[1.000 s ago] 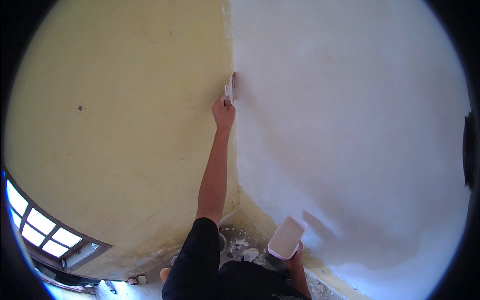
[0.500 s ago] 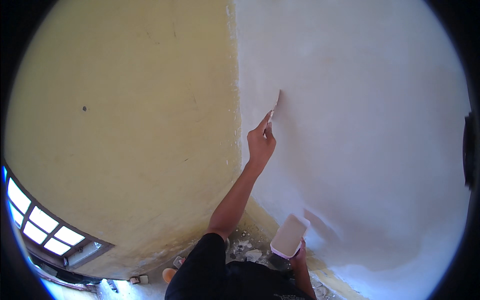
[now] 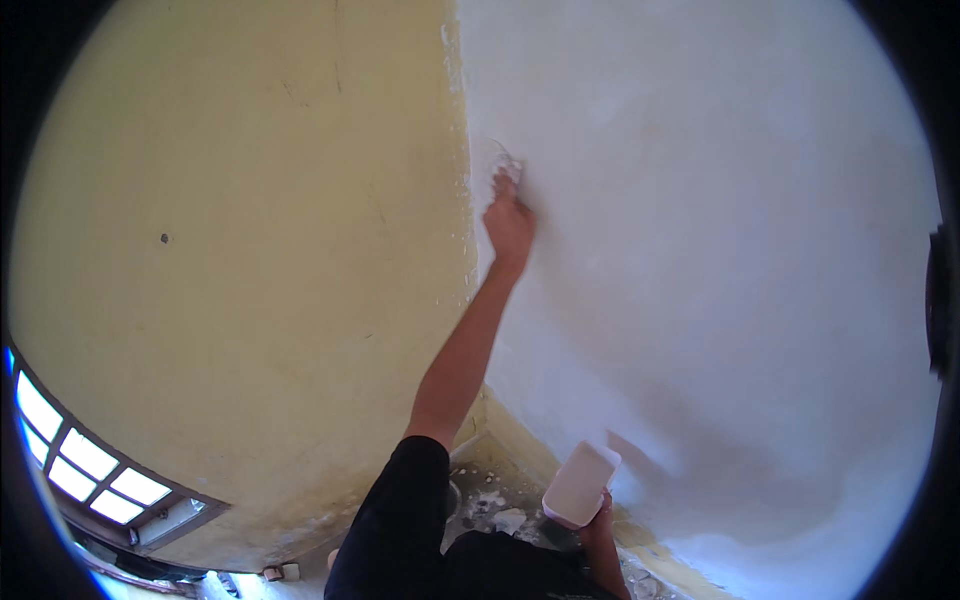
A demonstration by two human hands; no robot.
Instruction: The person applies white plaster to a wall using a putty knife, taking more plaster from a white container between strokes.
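My left hand (image 3: 508,220) is closed round a putty knife (image 3: 508,163), slightly blurred, with its blade at the white wall (image 3: 690,250) just right of the corner with the yellow wall (image 3: 250,250). My left arm stretches up from the lower middle. Low on the right, my right hand (image 3: 598,520) holds a pale rectangular tub (image 3: 580,480) containing a light, smooth substance. A rough white streak runs down the corner line.
At the lower left is a paned window (image 3: 95,470) in the yellow wall. The dark floor (image 3: 485,505) below the corner has white splatters and scraps. A yellow strip (image 3: 515,430) runs along the foot of the white wall. A small dark hole (image 3: 164,239) marks the yellow wall.
My left hand moved from the corner rightward and down onto the white wall, then back up and slightly left with the knife. My right hand and tub stay low.
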